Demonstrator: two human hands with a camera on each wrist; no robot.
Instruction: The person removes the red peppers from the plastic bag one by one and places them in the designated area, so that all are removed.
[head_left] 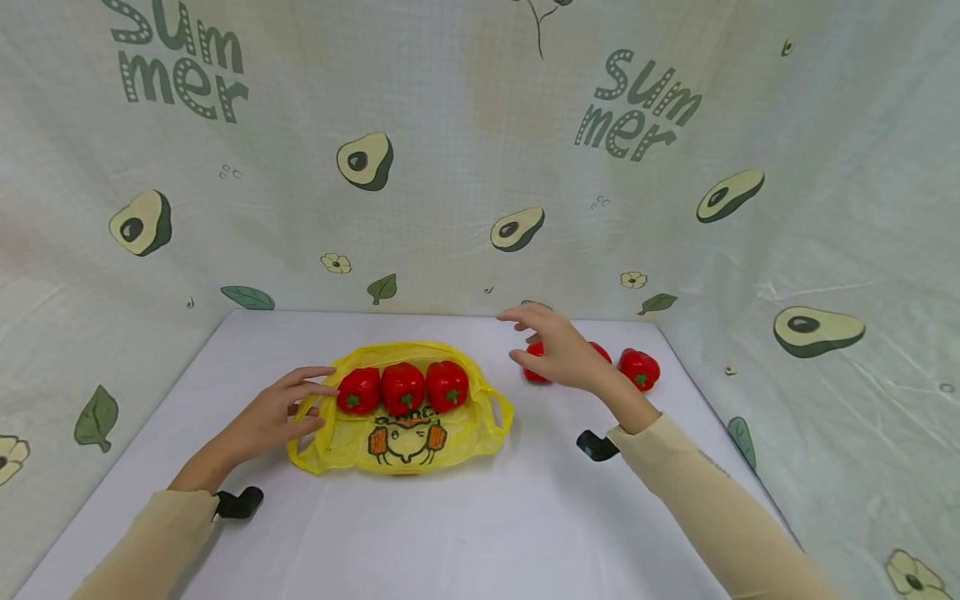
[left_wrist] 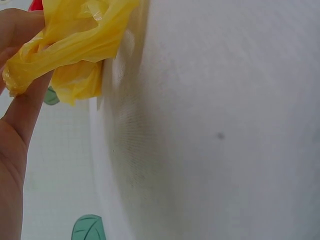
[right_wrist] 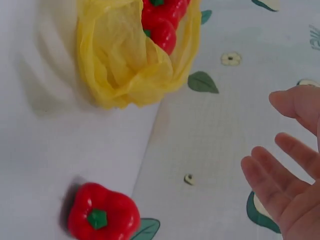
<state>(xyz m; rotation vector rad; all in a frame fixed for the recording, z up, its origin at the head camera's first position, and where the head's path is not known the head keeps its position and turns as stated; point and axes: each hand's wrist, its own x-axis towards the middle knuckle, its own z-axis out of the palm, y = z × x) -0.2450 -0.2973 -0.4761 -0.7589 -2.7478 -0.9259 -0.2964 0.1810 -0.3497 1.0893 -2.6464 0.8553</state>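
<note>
A yellow plastic bag with a printed cartoon face lies on the table. Three red bell peppers with green stems sit in a row in its opening. At the bag's left edge, my left hand holds the handle between thumb and fingers, its fingertips close to the leftmost pepper. To the right, my right hand is raised above the table with fingers apart and nothing in them. Under and behind it are a partly hidden red pepper, another mostly hidden one, and one more pepper in full sight.
The table has a white cover. A pale curtain printed with avocados and leaves stands behind it and at both sides. A black wrist camera sits at the left sleeve, another wrist camera at the right.
</note>
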